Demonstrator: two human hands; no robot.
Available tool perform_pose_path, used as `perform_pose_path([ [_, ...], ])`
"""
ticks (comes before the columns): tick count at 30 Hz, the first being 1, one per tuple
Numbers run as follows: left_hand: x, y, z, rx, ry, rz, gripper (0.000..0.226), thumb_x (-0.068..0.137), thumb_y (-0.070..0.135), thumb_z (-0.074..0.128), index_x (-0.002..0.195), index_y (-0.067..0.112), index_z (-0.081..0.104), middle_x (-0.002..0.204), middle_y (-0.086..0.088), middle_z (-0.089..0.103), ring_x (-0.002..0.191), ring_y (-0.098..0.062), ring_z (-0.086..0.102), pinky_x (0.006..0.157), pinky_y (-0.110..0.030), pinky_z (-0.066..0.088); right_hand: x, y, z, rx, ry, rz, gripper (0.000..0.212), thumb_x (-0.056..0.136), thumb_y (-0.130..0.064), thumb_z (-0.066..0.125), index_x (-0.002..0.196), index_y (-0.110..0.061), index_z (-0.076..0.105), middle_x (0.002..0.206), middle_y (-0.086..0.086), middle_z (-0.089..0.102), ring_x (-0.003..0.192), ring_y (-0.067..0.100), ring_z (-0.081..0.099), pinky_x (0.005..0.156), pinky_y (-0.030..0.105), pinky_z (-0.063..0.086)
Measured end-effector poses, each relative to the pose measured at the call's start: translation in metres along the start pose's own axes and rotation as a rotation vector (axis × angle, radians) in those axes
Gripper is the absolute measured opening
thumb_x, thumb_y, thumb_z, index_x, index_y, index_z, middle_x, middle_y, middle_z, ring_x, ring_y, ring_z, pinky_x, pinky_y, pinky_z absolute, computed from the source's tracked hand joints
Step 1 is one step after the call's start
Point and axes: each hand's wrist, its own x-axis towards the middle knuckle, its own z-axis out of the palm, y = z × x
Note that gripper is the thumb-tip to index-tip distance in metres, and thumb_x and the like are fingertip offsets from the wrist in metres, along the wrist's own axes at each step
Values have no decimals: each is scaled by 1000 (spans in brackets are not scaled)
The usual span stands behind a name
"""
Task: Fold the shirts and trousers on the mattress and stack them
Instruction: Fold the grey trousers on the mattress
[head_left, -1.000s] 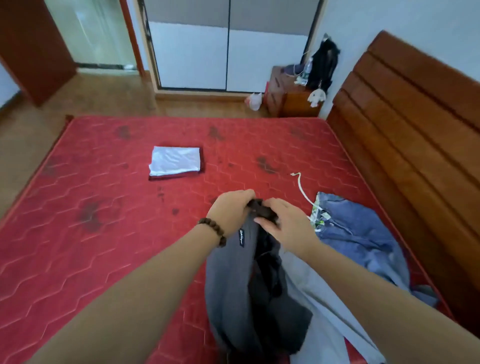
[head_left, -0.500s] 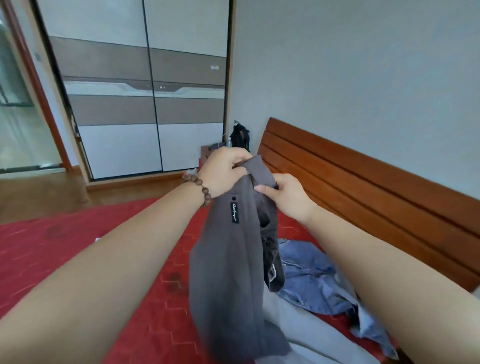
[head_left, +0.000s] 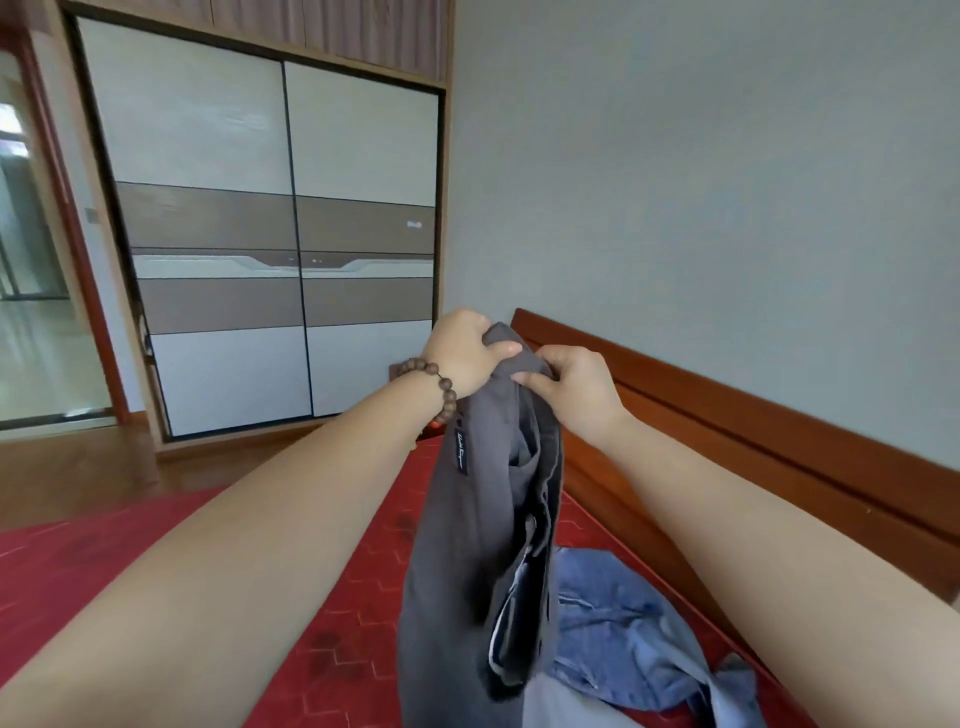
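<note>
Red mattress (head_left: 130, 566), wardrobe behind | my left hand (head_left: 465, 351) and right hand (head_left: 574, 387) grip grey trousers (head_left: 467, 561) aloft, unfolded | blue shirt (head_left: 623, 634) heaped, unfolded | no finished stack visible; early.

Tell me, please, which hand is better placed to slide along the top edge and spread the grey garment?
Probably the right hand: it only pinches the grey garment, with free space on its side. The left hand grips the bunched top firmly and can anchor.

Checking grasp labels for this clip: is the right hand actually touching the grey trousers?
Touching. The head view shows the right hand with thumb and fingers pinching the top edge of the grey trousers, beside the left hand.
</note>
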Motion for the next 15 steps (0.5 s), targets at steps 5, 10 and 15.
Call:
perform_pose_path([
  [5,12,17,-7,-106,-13,-15,37,88,25,67,79,-11,64,72,-12,56,68,-17,50,60,-28,34,-24,22,-18,135,-129,170,23,81,-24,76,74,-5,66,71,9,68,65,5,53,62,27,43],
  [10,34,27,-21,-207,34,-27,35,89,21,67,91,-14,64,94,-23,69,82,-26,63,80,-40,53,-53,50,-38,142,-253,309,13,83,-11,73,71,-13,68,67,-10,70,64,1,65,61,17,47],
  [15,45,32,-30,-259,18,-16,26,90,19,65,86,-7,67,93,-22,70,83,-27,65,85,-47,54,-57,62,-65,100,-299,388,9,84,-10,72,83,-1,71,76,5,72,65,8,65,63,19,52],
])
